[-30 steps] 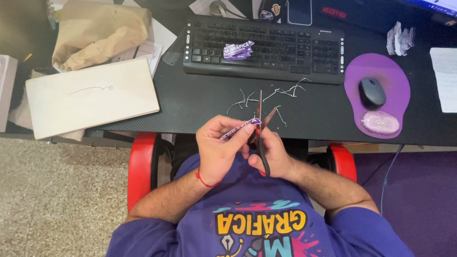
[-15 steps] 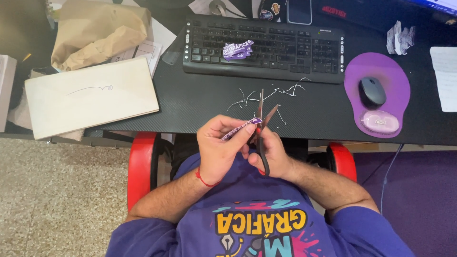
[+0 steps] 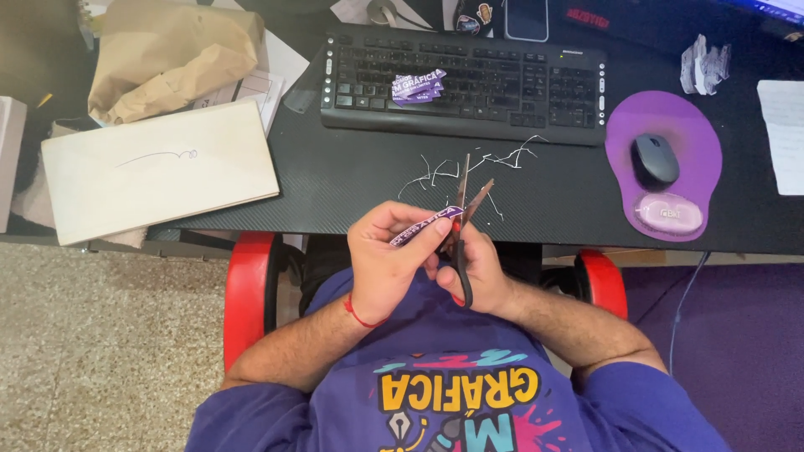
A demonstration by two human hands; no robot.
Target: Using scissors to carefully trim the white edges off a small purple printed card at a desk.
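Note:
My left hand [image 3: 387, 255] pinches a small purple printed card [image 3: 427, 224] at the desk's near edge. My right hand [image 3: 479, 268] grips black-handled scissors [image 3: 466, 219] whose blades stand apart, pointing away from me, with the card's end between them. Thin white paper trimmings [image 3: 469, 167] lie scattered on the black desk [image 3: 352, 180] just beyond the blades. A small pile of purple cards [image 3: 417, 86] rests on the black keyboard [image 3: 465, 79].
A beige flat box [image 3: 155, 167] and a crumpled brown paper bag [image 3: 167, 54] sit at the left. A dark mouse [image 3: 653, 159] lies on a purple mouse pad [image 3: 666, 167] at the right. Red chair armrests [image 3: 249, 293] flank my lap. A phone [image 3: 528, 17] lies behind the keyboard.

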